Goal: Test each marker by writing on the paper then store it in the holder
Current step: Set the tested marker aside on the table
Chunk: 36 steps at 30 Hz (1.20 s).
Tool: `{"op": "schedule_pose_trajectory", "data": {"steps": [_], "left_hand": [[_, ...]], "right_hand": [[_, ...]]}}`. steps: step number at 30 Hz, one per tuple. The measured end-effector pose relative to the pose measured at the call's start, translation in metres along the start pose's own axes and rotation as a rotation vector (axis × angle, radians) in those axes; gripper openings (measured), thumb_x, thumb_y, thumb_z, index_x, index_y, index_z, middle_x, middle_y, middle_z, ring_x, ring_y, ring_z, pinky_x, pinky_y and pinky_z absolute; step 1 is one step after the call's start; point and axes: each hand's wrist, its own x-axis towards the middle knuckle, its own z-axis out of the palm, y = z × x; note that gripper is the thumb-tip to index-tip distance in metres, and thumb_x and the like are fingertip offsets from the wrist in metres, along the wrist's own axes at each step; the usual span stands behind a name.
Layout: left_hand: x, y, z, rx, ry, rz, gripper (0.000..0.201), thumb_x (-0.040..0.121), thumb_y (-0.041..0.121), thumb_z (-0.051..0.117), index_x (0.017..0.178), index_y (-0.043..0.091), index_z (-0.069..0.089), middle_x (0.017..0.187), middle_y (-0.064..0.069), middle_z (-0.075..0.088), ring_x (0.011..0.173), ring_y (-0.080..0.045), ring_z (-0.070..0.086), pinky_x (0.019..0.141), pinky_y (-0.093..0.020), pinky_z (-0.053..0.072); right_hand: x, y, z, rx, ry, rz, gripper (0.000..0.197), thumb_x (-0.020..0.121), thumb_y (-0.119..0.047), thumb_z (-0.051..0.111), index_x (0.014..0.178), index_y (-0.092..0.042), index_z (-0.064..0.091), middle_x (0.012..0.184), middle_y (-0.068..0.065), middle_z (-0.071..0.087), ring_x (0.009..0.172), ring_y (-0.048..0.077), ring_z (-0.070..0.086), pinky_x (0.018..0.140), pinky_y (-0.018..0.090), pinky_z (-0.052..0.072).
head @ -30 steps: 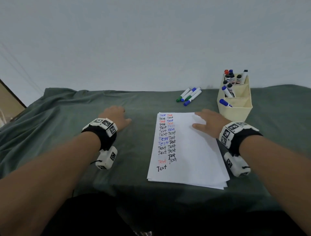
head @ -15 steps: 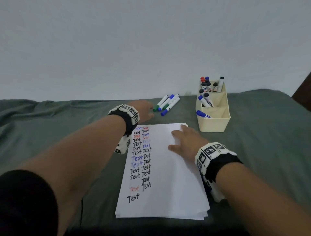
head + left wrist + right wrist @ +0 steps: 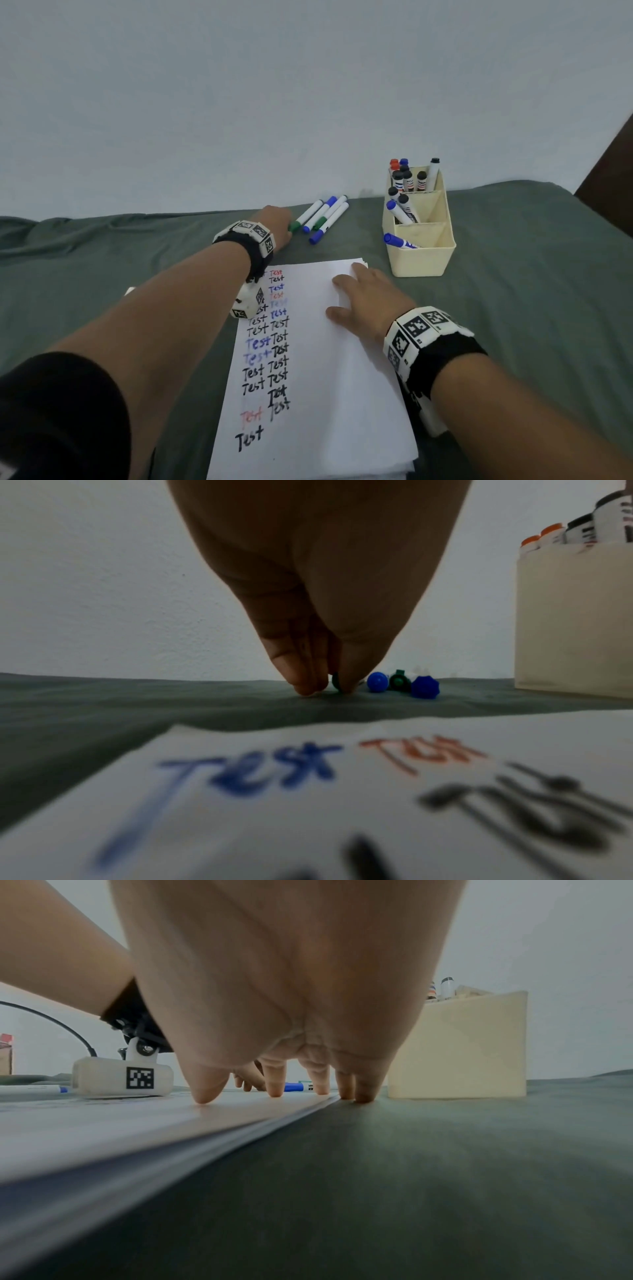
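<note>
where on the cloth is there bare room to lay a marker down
Bare cloth lies right of the holder and left of the paper. It is crowded between paper and wall, where four loose markers lie by the left hand.

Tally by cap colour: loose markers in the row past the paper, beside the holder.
green-capped marker: 2 (left hand pinches one)
blue-capped marker: 2
Total: 4
</note>
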Motion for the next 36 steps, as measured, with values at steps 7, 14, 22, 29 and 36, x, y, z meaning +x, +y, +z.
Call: {"op": "schedule_pose_trajectory", "data": {"steps": [7, 14, 22, 29, 36], "left_hand": [[-0.027, -0.034, 0.0, -0.118, 0.106, -0.175, 0.026, 0.088, 0.028, 0.065, 0.071, 0.011, 0.055, 0.066, -0.001, 0.053, 0.055, -0.014, 0.048, 0.045, -0.025, 0.034], [-0.097, -0.079, -0.009, -0.263, 0.301, -0.141, 0.007, 0.083, 0.018, 0.065, 0.086, 0.011, 0.064, 0.073, -0.001, 0.059, 0.069, -0.021, 0.056, 0.058, -0.027, 0.042], [-0.172, -0.055, -0.028, -0.421, 0.325, 0.175, 0.008, 0.081, 0.018, 0.069, 0.085, 0.023, 0.066, 0.075, 0.012, 0.065, 0.068, -0.006, 0.062, 0.064, -0.025, 0.05], [-0.174, -0.005, -0.02, -0.346, 0.244, 0.248, 0.012, 0.086, 0.028, 0.063, 0.094, 0.023, 0.056, 0.091, 0.007, 0.06, 0.081, -0.017, 0.058, 0.072, -0.034, 0.05], [-0.162, 0.023, -0.018, -0.085, 0.106, 0.305, 0.026, 0.103, 0.041, 0.039, 0.115, 0.027, 0.057, 0.085, 0.006, 0.058, 0.083, -0.019, 0.058, 0.069, -0.035, 0.044]], "right_hand": [[-0.003, -0.002, -0.004, -0.007, -0.01, 0.016, 0.064, 0.096, -0.059, 0.048, 0.151, -0.031, 0.032, 0.165, 0.004, 0.012, 0.15, 0.028, 0.016, 0.119, 0.043, 0.027], [-0.007, -0.003, -0.01, 0.011, 0.04, -0.006, 0.072, 0.097, -0.055, 0.05, 0.157, -0.029, 0.022, 0.167, 0.001, 0.009, 0.152, 0.027, 0.011, 0.121, 0.044, 0.024], [-0.018, -0.011, -0.017, 0.005, 0.373, -0.212, 0.085, 0.096, -0.046, 0.06, 0.161, -0.027, 0.008, 0.168, 0.004, 0.009, 0.153, 0.026, 0.013, 0.123, 0.04, 0.019], [-0.024, -0.019, -0.026, 0.028, 0.215, -0.175, 0.028, 0.105, -0.033, 0.047, 0.124, -0.017, 0.06, 0.118, 0.004, 0.063, 0.109, 0.026, 0.058, 0.091, 0.039, 0.047], [-0.023, -0.018, -0.026, 0.061, 0.253, -0.158, 0.02, 0.104, -0.032, 0.051, 0.117, -0.02, 0.061, 0.108, 0.002, 0.062, 0.089, 0.02, 0.053, 0.076, 0.034, 0.043]]}}
